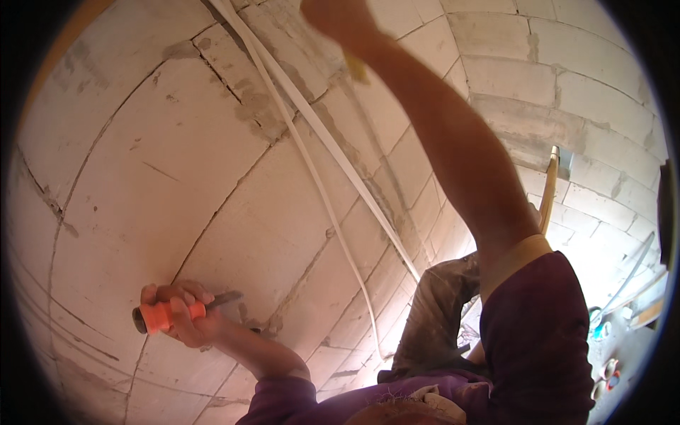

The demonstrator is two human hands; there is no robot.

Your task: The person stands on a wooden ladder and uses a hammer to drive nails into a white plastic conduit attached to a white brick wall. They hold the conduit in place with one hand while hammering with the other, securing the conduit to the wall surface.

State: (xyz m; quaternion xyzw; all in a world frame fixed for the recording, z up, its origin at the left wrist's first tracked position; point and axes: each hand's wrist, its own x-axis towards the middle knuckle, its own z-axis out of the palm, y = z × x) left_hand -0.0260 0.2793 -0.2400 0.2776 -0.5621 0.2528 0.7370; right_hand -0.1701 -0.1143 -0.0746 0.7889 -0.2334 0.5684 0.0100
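Left hand (190, 329) wraps an orange-handled tool with a dark shaft (159, 316), low at the left by the pale block wall (142, 212); tip contact unclear. Right hand (340, 20) raised, blurred, cropped; yellowish stick-like piece (355, 69) below it, can't tell if gripped. Risks: a mis-aimed downswing could catch left fingers; a glancing shaft angle could make it skid.

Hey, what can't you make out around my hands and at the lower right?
Head view:
- Right hand: cut off by the top edge.
- Yellow thing: mostly hidden by that hand.
- Orange tool: partly covered by left hand.
- Blue item: too small.
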